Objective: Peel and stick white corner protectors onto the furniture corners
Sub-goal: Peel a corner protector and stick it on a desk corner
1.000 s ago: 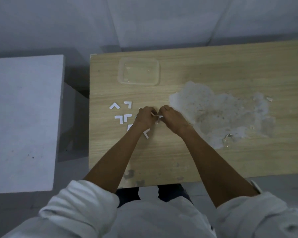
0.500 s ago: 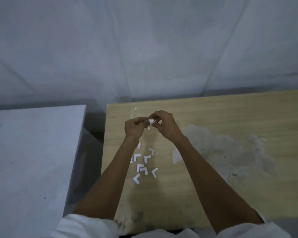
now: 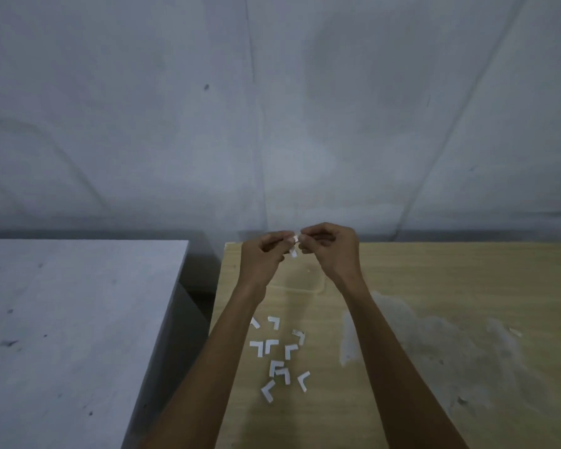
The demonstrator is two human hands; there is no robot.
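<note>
Grip: L hand (image 3: 266,254) + R hand (image 3: 329,251), fingers curled, both pinch one corner protector (image 3: 293,245) betw. fingertips, in air above far-left end of tabletop (image 3: 450,280).
Step, prob.: peeling backing; backing itself too small to tell.
Stock: spare protectors (image 3: 277,358) loose on tabletop betw. forearms.
Next: strip backing fully, keep adhesive off fingers, carry to furniture corner, press on.

White corner protectors (image 3: 277,358), light wood-grain table (image 3: 450,280) with a pale whitish patch (image 3: 434,345), grey wall (image 3: 272,108)
</note>
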